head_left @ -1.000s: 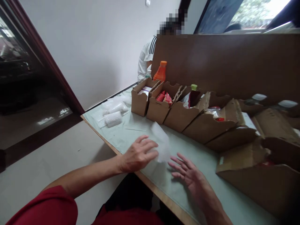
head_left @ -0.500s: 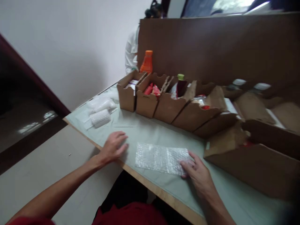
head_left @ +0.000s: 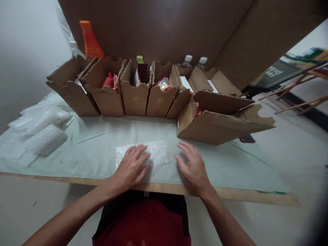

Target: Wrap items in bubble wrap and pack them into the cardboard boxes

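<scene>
A small sheet of bubble wrap (head_left: 159,152) lies flat on the pale green table cover (head_left: 97,143), near the front edge. My left hand (head_left: 131,167) rests palm down on the sheet's near left part, fingers stretched out. My right hand (head_left: 192,166) lies flat on the cover just right of the sheet, fingers spread, holding nothing.
A row of open cardboard boxes (head_left: 133,92) with red packets and bottles stands behind the sheet, against a brown board. A larger cardboard box (head_left: 220,119) sits at the right. An orange bottle (head_left: 90,41) stands at the back left. Rolled bubble wrap (head_left: 46,140) lies at the left.
The view has swung right and now faces the boxes. My left hand moved onto the bubble wrap. My right hand came off the sheet's right end onto the cover beside it.
</scene>
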Motion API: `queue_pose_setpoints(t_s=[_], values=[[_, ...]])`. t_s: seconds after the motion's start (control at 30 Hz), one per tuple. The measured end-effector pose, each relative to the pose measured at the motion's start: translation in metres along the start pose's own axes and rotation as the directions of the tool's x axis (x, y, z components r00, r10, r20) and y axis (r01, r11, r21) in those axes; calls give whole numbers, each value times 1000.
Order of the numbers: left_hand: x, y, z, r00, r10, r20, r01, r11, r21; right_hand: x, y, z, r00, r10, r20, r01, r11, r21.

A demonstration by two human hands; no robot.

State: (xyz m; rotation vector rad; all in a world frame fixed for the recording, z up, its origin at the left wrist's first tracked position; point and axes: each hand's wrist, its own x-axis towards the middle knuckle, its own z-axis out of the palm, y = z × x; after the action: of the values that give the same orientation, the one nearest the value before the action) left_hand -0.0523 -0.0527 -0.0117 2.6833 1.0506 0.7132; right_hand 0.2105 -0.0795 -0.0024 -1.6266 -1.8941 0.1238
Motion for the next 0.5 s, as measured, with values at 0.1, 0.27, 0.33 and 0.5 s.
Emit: queue_pose_setpoints(t_s=[0.1, 0.27, 0.33, 0.5], values=[[4, 2, 15, 995, -26, 99, 25, 1000, 9, 16, -32, 33, 950, -189, 248, 203, 979, -29], [-43, -24, 10, 976, -50, 212, 8, 981, 195, -2, -25, 58, 875, -284, 391, 331, 942, -55], [-71, -41, -10, 974, -115, 194, 63, 966, 252, -24, 3, 41, 905, -232, 356, 287, 952, -107], [-86, -56, -49, 955, -292, -49, 295, 932, 212, -29, 31, 2, 968, -122, 218, 167, 966, -199]])
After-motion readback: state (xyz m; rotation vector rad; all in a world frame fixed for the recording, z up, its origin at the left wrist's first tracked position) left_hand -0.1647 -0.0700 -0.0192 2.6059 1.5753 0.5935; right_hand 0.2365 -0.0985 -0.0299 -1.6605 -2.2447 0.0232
